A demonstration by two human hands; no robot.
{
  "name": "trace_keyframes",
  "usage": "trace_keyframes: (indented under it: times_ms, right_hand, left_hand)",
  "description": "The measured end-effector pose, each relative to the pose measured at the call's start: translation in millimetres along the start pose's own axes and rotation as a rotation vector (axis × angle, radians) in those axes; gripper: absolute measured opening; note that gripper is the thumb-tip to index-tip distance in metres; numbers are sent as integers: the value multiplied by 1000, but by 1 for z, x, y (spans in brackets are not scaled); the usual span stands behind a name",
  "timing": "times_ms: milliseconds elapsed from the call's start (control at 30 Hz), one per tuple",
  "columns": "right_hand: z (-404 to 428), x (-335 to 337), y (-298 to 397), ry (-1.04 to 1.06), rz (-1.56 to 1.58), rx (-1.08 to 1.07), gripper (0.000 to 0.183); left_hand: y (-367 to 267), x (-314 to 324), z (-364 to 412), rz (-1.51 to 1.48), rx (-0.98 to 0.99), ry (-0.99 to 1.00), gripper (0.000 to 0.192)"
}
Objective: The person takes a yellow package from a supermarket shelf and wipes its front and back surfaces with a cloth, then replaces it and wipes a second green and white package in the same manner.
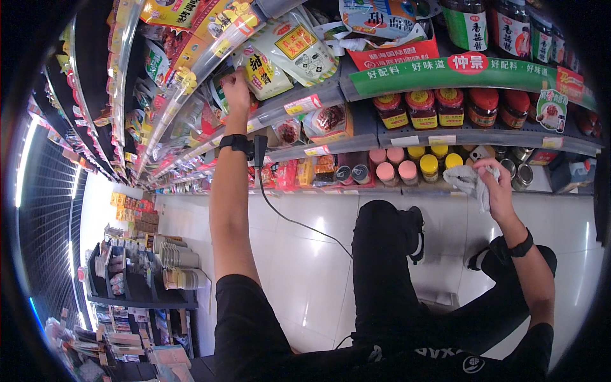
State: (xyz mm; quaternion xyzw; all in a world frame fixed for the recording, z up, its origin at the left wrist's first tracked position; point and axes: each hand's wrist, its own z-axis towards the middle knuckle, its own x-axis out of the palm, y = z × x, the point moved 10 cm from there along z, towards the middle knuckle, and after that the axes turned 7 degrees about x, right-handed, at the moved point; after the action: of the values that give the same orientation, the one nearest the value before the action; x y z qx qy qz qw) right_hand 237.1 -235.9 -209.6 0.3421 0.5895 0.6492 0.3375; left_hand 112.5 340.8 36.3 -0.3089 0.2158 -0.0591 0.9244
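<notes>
My left hand (pixel 236 90) reaches onto an upper shelf, its fingers at the left edge of a pale sauce pouch (pixel 264 72); whether they grip it cannot be made out. Behind that pouch lies a larger cream and green pouch (pixel 298 47). A dark green packet (pixel 218 93) shows beside my fingers, partly hidden. At the right, my right hand (pixel 496 184) holds a crumpled grey-white cloth (pixel 470 181) in front of the lowest shelf, near yellow-lidded jars (pixel 429 164). A phone-like object (pixel 481 153) shows behind the cloth.
Red-lidded jars (pixel 424 110) stand on the middle shelf, pink-lidded containers (pixel 407 171) below. A clear shelf edge strip (pixel 286 112) runs under my left hand. A black cable (pixel 305 224) hangs from my left wrist across my front. My knees are bent over the tiled floor (pixel 296 258).
</notes>
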Motion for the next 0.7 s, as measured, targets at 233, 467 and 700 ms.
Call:
trace_keyframes:
  times_ms: [233, 467, 700]
  right_hand:
    - [0, -6, -4, -19, 9, 2, 11]
    - [2, -3, -9, 7, 86, 34, 10]
    - [2, -3, -3, -13, 20, -19, 10]
  left_hand:
    - [-1, 15, -9, -114, -70, 52, 22]
    - [23, 22, -8, -2, 0, 106, 20]
    - [1, 32, -13, 373, 131, 238, 22]
